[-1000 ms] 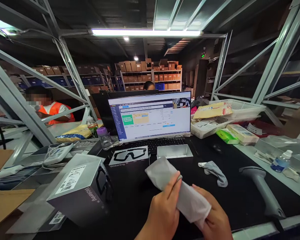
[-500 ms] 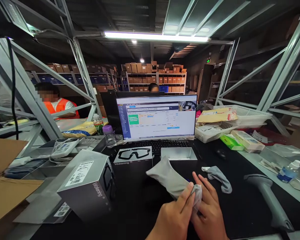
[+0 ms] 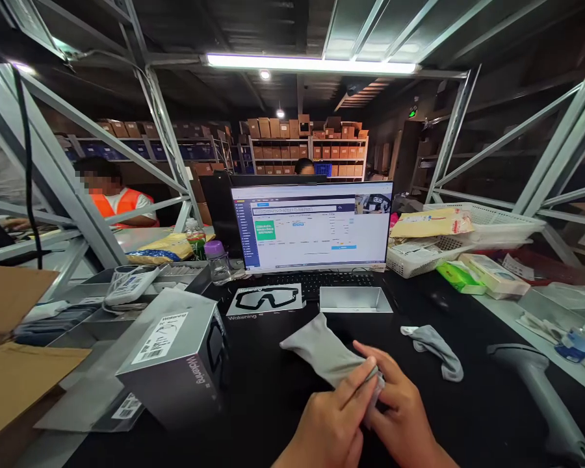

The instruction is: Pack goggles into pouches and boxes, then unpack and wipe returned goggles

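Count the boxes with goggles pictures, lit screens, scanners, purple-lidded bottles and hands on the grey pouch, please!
Boxes with goggles pictures: 2
Lit screen: 1
Scanner: 1
Purple-lidded bottle: 1
Left hand and right hand on grey pouch: 2
Total: 7

The black desk mat [image 3: 253,390] is lit from above by a long white tube light [image 3: 312,64], itself burnt out to plain white, while the roof [image 3: 190,32] is left in gloom, broken by a small ceiling lamp [image 3: 280,114]. Soft shading is cast across the folds of the grey pouch [image 3: 316,350]. By wide-angle distortion the steel frame [image 3: 568,132] is stretched toward the edges, fine print on the monitor [image 3: 312,237] is smeared past reading, and a co-worker's head [image 3: 103,173] is partly masked by pixelation.
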A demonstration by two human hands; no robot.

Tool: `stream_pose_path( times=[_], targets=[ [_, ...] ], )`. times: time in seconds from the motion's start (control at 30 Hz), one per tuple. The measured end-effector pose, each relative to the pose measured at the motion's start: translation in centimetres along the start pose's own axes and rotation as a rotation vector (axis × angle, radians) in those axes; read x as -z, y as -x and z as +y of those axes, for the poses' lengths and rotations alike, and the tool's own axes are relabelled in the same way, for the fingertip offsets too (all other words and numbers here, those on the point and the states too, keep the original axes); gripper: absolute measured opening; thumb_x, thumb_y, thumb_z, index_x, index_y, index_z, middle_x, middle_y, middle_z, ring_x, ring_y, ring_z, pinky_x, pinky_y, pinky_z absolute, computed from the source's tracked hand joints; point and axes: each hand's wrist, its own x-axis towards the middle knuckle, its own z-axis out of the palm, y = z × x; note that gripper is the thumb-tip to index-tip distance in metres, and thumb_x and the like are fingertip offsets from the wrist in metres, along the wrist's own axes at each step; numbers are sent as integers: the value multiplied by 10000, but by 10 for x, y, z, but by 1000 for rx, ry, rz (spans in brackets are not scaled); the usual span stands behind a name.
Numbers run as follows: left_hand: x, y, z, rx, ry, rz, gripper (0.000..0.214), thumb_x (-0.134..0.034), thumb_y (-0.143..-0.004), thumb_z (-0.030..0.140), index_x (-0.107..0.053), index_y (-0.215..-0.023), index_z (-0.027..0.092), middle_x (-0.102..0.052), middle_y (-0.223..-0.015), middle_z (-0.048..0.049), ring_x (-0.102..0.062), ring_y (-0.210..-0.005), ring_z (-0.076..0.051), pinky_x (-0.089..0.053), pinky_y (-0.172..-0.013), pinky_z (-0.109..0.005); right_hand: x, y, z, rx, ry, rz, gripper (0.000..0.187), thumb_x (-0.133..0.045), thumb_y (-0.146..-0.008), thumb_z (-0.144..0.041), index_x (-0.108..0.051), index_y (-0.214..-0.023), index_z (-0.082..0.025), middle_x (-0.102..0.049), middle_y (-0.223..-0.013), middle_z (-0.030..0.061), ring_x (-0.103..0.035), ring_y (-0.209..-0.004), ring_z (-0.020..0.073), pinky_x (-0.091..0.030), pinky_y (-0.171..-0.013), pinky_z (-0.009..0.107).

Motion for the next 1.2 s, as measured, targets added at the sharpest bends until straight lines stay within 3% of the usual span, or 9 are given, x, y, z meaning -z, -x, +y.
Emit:
stream_pose_path(
  times=[0.13,0.23,0.37,0.47,0.6,0.7,0.83,1.03,1.2],
  targets=[
    [0,4,-1,-58,-5,-26,872,-439,-691,1,-282,-1534,162,-396,-1580,-108,-597,-1272,-192,-598,-902,-237,17,-8,4,-125,-241,-339,182,-674,-832,-147,-752,-684,-220,-681,-1168,85,-679,-1027,210,-570,-809,275],
    [1,5,-2,-49,-4,-32,867,-442,-681,9,-299,-1523,153,-412,-1570,-116,-597,-1272,-194,-609,-870,-234,24,-17,4,-156,-257,-433,192,-685,-828,-153,-737,-651,-208,-647,-1016,68,-650,-939,181,-542,-754,251],
    [4,5,0,-42,-36,-4,820,-416,-721,-12,-294,-1523,113,-440,-1546,-155,-544,-1329,-197,-601,-883,-229,17,-22,3,-159,-220,-359,266,-652,-823,-125,-662,-565,-188,-545,-802,19,-570,-741,133,-482,-620,220],
    [9,3,4,-33,-87,55,739,-397,-779,-28,-325,-1505,86,-499,-1493,-193,-606,-1261,-186,-585,-913,-222,8,-20,3,-167,-143,-265,276,-592,-811,-77,-636,-561,-187,-528,-809,18,-552,-734,136,-469,-613,231],
    [10,1,8,23,-211,138,603,-392,-837,-9,-429,-1429,103,-599,-1383,-200,-704,-1095,-171,-609,-832,-210,-1,-16,6,-196,33,-169,282,-552,-804,-84,-600,-545,-184,-527,-824,24,-543,-704,136,-425,-566,240],
    [7,5,11,221,-298,290,518,-421,-844,12,-500,-1332,168,-657,-1264,-162,-721,-1032,-185,-622,-729,-223,-1,-14,11,-197,137,-147,249,-597,-796,-118,-618,-558,-189,-530,-803,13,-527,-659,123,-382,-547,245],
    [4,14,15,557,-261,411,423,-457,-798,60,-530,-1197,178,-689,-1076,-118,-718,-716,-145,-588,-572,-228,3,-11,17,-201,191,-137,268,-641,-775,-148,-586,-515,-186,-549,-806,17,-524,-656,129,-367,-552,256],
    [-6,24,18,676,-199,243,204,-475,-870,151,-615,-1003,217,-697,-720,5,-688,-616,-152,-511,-560,-231,1,-6,13,-124,514,-31,247,-606,-778,-143,-588,-538,-200,-632,-843,47,-530,-713,174,-312,-548,270],
    [-8,23,20,947,60,132,176,-562,-904,318,-606,-1043,219,-560,-594,77,-569,-508,-118,-418,-523,-209,-3,-5,11,-227,515,-73,219,-584,-824,-189,-663,-621,-211,-631,-850,12,-456,-516,84,-275,-500,254]
  ],
)
